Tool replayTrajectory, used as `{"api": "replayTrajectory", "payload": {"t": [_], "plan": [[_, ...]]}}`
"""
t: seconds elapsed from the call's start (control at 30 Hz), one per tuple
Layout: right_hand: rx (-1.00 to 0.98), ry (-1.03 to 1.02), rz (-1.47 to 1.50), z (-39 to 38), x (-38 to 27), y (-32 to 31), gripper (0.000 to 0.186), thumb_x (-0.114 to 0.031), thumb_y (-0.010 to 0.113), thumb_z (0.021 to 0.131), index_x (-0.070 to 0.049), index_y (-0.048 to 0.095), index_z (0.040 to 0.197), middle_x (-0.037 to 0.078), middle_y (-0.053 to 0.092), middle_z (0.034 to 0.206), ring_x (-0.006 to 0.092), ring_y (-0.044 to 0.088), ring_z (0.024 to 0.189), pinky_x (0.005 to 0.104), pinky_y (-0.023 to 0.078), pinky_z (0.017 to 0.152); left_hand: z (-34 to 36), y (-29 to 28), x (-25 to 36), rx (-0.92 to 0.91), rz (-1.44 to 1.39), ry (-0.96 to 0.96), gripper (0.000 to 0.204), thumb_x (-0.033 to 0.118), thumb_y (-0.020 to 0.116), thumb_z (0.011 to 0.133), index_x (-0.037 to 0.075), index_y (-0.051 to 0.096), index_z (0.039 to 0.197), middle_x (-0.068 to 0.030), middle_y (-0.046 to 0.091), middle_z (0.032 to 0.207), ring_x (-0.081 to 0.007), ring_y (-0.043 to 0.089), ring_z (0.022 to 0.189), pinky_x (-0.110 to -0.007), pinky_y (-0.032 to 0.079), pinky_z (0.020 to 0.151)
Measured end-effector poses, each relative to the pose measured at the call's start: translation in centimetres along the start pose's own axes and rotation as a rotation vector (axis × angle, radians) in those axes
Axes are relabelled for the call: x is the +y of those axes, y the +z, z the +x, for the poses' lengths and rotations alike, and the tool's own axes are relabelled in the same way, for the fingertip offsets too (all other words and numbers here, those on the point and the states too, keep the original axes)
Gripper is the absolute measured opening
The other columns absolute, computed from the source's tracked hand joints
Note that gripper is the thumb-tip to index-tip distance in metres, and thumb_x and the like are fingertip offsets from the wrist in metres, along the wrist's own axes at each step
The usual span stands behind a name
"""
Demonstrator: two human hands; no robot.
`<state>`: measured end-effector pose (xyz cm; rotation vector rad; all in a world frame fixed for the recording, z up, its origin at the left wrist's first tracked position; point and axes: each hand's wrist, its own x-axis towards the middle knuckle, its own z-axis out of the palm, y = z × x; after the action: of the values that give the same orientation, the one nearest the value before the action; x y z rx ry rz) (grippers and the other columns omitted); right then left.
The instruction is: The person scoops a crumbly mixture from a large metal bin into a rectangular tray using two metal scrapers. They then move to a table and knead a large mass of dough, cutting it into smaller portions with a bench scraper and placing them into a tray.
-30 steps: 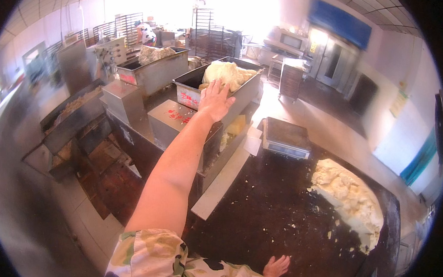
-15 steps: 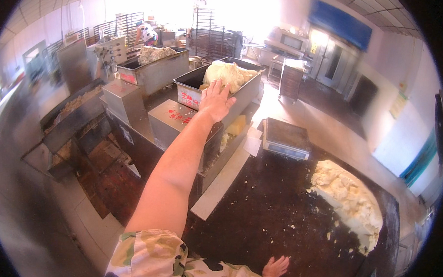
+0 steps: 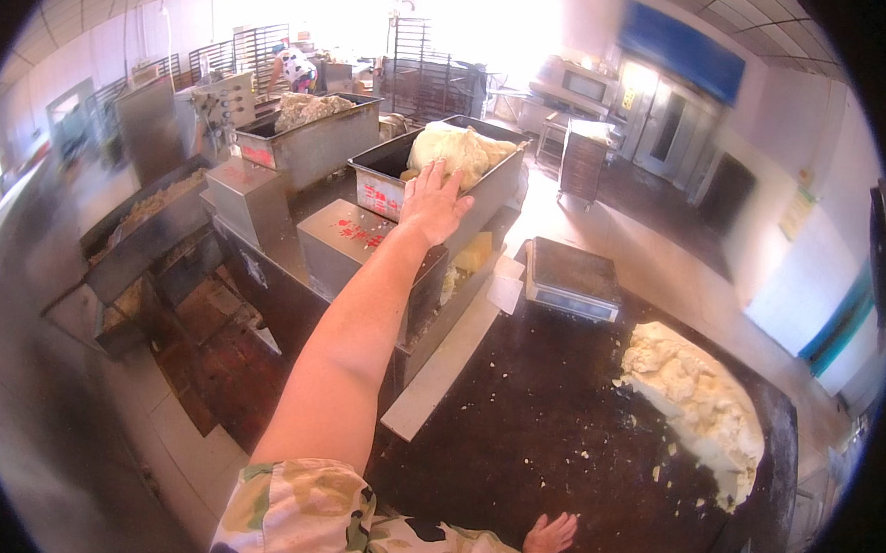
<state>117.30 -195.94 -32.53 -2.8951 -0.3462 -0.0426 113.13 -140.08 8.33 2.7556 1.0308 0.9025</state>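
Note:
My left hand (image 3: 431, 202) reaches forward with fingers spread, over the near rim of a metal bin (image 3: 469, 205), its fingertips at a large pale dough mound (image 3: 456, 146) inside; whether they press on it I cannot tell. Below it is a steel box (image 3: 346, 241) with red markings. My right hand (image 3: 549, 536) is low at the bottom, fingers apart and holding nothing, on or just above the dark worktop (image 3: 501, 424). To its upper right lies a long, lumpy pale dough slab (image 3: 695, 403) with crumbs around it. A flat scale (image 3: 570, 275) sits at the worktop's far end.
A second bin (image 3: 311, 143) with crumbly dough and a lower trough (image 3: 140, 222) stand left. Steel boxes (image 3: 249, 207) sit between them. A pale board (image 3: 442, 362) runs along the worktop's edge. Another person (image 3: 297, 69) bends near racks at the back. A wheeled rack (image 3: 582, 164) stands right.
My hands have barely moved. The person at the back has bent a little, with an arm reaching down.

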Motion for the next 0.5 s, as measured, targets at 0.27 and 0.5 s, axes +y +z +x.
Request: {"api": "replayTrajectory", "payload": {"t": [0.27,0.5], "plan": [[-0.016,0.001,-0.007,-0.13,-0.31,-0.46,0.059,-0.029,0.056,0.092,0.003,0.033,0.135,0.020,0.028,0.145,0.0372,0.024,0.137,0.0530,0.024,0.107,-0.01,-0.06,-0.08,0.010,0.000,0.005,0.062,0.047,0.042,0.097,0.011,0.033,0.147,-0.0188,0.020,0.155,-0.0321,0.015,0.145,-0.045,0.014,0.116],[-0.048,0.023,-0.013,-0.12,-0.74,-0.87,0.059,-0.030,0.055,0.092,0.003,0.032,0.136,0.020,0.027,0.146,0.0371,0.024,0.137,0.0524,0.023,0.108,-0.06,0.02,-0.22,0.019,-0.008,0.007,0.062,0.046,0.042,0.097,0.011,0.033,0.147,-0.0188,0.019,0.155,-0.0321,0.015,0.145,-0.045,0.014,0.115]]}}
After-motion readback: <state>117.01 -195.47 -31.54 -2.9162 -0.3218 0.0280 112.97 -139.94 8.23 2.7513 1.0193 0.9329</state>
